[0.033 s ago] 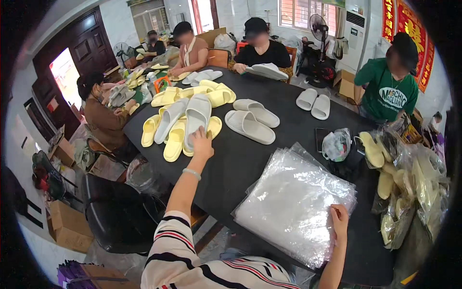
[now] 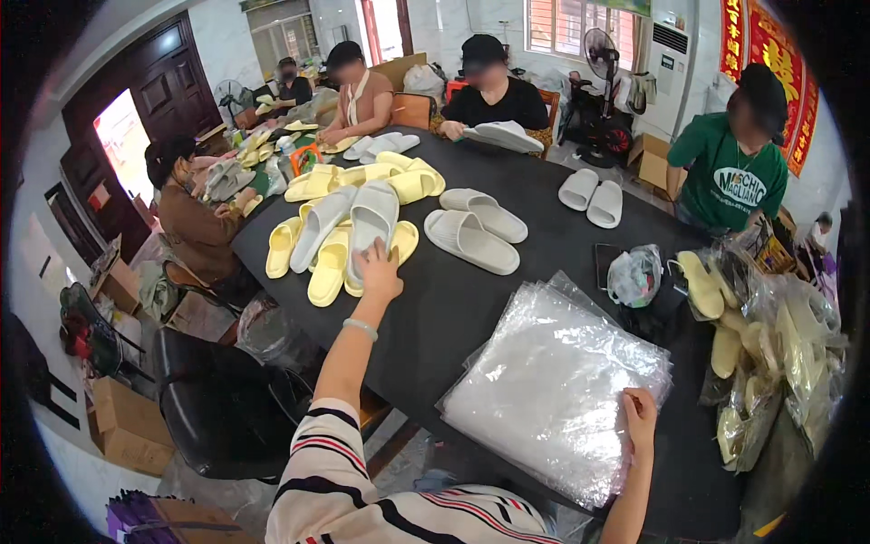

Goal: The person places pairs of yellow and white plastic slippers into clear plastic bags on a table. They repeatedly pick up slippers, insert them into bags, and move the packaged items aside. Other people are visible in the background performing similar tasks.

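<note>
My left hand [image 2: 381, 274] is closed around the heel end of a grey slipper [image 2: 373, 213], its fingertips on the footbed. That slipper lies on top of a heap, beside another grey slipper [image 2: 319, 231] and several yellow slippers [image 2: 328, 272]. My right hand [image 2: 640, 415] has its fingers curled at the right edge of a stack of clear plastic bags [image 2: 544, 381], pinching that edge; its thumb is mostly hidden. A pair of grey slippers [image 2: 471, 240] lies on the table to the right of the heap.
The black table [image 2: 417, 335] also bears a light pair of slippers [image 2: 591, 195], a knotted plastic bag [image 2: 634, 274] and a phone [image 2: 607, 263]. Bagged yellow slippers [image 2: 779, 354] pile at the right edge. Several people sit or stand around the table. A black chair [image 2: 217, 399] stands at left.
</note>
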Demonstrator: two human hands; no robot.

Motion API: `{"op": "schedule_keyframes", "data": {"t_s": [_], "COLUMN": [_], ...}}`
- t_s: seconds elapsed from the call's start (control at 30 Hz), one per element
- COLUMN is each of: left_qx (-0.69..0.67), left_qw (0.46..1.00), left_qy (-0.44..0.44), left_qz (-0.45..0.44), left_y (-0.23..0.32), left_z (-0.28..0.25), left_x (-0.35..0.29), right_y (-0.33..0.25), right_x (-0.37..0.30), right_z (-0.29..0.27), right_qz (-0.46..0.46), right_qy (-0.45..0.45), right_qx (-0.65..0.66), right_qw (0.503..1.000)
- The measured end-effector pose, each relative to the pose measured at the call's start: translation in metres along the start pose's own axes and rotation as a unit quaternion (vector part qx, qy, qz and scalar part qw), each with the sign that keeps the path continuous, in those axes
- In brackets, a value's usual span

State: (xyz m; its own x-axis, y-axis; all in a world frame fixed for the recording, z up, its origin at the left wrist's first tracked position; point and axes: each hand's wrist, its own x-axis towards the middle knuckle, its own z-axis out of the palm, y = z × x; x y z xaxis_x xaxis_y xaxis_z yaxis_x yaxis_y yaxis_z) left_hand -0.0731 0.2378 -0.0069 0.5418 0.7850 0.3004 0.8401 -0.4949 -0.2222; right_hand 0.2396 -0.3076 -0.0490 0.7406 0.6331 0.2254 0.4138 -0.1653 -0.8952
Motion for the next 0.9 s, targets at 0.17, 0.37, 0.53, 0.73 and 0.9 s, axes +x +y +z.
{"op": "schedule_keyframes", "data": {"t_s": [0.17, 0.37, 0.53, 0.73, 0.9], "left_qx": [0.033, 0.032, 0.033, 0.044, -0.046], "left_qw": [0.998, 0.999, 0.999, 0.990, 0.981], "left_qy": [0.048, 0.024, 0.006, -0.047, 0.126], "left_qz": [0.005, 0.008, -0.018, -0.128, -0.140], "left_y": [-0.037, -0.085, -0.119, -0.142, -0.088], "left_z": [0.020, 0.032, 0.049, 0.071, 0.084], "left_x": [0.014, 0.034, 0.049, 0.075, 0.066], "right_y": [-0.003, 0.018, 0.013, 0.006, 0.010], "right_x": [0.003, 0.002, 0.001, 0.003, 0.001], "right_z": [0.004, -0.002, 0.003, 0.005, -0.001], "right_qz": [-0.005, 0.008, -0.008, -0.023, 0.045], "right_qy": [0.010, 0.019, 0.039, 0.049, 0.019], "right_qx": [-0.017, -0.022, -0.039, -0.049, 0.031], "right_qw": [1.000, 1.000, 0.998, 0.997, 0.998]}}
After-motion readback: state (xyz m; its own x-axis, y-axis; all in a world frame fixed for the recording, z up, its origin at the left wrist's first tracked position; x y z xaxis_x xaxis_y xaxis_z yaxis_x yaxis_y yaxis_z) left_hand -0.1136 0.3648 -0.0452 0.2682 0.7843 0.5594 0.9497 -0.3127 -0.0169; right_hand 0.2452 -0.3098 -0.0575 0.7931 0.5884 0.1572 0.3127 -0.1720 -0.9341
